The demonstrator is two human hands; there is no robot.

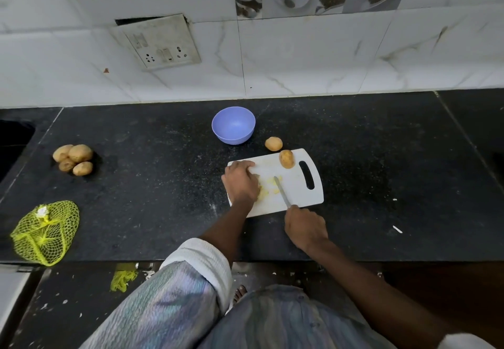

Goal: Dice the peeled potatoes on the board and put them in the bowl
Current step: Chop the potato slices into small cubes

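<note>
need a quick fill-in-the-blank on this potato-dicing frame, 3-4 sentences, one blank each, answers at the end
1. The right hand grips a ____ whose blade lies over the yellow potato pieces.
2. The purple bowl holds ____ as yet.
3. The whole potato standing on the cutting board is beside the board's ____ slot.
4. The pile of potatoes left of the board numbers ____.

Answers: knife; nothing; handle; four

Head view, steeply down onto counter [136, 185] from above.
</note>
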